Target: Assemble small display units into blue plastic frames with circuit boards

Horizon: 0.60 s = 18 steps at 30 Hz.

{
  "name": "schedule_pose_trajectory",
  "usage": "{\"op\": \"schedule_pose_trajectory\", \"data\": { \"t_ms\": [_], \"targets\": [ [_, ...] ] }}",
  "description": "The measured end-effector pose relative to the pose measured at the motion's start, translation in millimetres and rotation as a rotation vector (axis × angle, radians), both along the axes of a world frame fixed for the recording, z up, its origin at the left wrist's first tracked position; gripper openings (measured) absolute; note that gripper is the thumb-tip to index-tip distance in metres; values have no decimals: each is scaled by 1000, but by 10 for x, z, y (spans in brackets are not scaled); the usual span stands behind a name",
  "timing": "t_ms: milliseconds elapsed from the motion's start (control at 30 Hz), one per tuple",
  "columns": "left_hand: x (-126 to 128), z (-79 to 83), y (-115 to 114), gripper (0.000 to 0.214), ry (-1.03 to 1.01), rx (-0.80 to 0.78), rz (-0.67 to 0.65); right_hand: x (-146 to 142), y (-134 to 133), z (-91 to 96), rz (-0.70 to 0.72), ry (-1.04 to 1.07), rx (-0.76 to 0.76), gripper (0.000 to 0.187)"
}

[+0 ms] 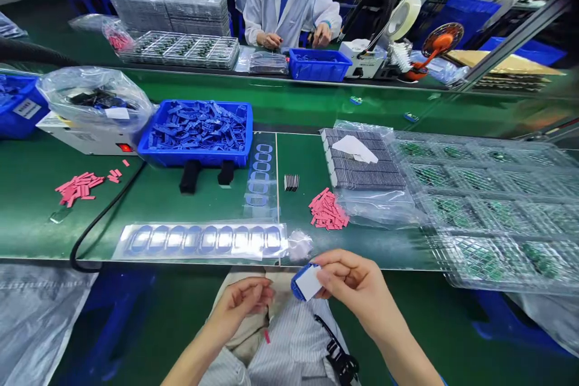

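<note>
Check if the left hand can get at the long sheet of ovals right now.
Probably yes: the left hand looks empty, and the sheet lies at the near edge of the table with nothing visible between them; the right hand holds a blue part aside.

The desk (217, 208) is showing deep green. At its front edge, a blue piece (297, 287) is wearing a white patch (310, 282). Along that edge, a sticker sheet (203, 240) is repeating blue-grey ovals in a row. Pink strips (329, 210) are brightening the desk's middle, and a second pink heap (76, 188) is glowing toward its left edge. Nearer the far edge, a blue bin (194, 158) is holding blue clips (203, 126). Toward the right edge, a stack (366, 172) is showing grey stripes, and clear trays (515, 286) are framing green parts (482, 259) in a grid.
</note>
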<state>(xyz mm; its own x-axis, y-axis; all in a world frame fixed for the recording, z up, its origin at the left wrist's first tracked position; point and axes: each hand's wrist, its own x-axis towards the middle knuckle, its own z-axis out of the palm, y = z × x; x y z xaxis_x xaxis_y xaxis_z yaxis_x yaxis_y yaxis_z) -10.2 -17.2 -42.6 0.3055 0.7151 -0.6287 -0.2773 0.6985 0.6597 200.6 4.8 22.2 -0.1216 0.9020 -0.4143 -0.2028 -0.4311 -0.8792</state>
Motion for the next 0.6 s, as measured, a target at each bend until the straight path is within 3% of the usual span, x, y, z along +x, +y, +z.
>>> {"op": "schedule_pose_trajectory", "data": {
  "t_ms": [67,167,300,367,433,500,533,567,600],
  "targets": [
    [-21,105,-45,37,-39,-21,-44,-33,-27,-23,66,-24,-8,25],
    [50,283,-66,53,-263,-42,-106,-116,-8,-30,255,-96,54,20],
    [160,367,-43,55,-566,-57,-137,-221,87,55,454,-201,162,18],
    [150,363,-39,51,-603,-49,-94,-249,102,114,469,-274,256,17],
    [88,365,-47,49,-606,-37,-34,-256,59,126,355,-405,430,19],
    [-8,384,-65,46,-606,-20,37,-256,-44,40,248,-600,587,24],
    [-58,398,-77,44,-608,-14,72,-265,-111,-50,286,-708,620,27],
    [-105,413,-90,40,-611,-12,103,-283,-179,-169,378,-809,625,29],
    [-145,427,-104,35,-613,-13,129,-316,-244,-314,563,-905,591,28]
  ]
}}
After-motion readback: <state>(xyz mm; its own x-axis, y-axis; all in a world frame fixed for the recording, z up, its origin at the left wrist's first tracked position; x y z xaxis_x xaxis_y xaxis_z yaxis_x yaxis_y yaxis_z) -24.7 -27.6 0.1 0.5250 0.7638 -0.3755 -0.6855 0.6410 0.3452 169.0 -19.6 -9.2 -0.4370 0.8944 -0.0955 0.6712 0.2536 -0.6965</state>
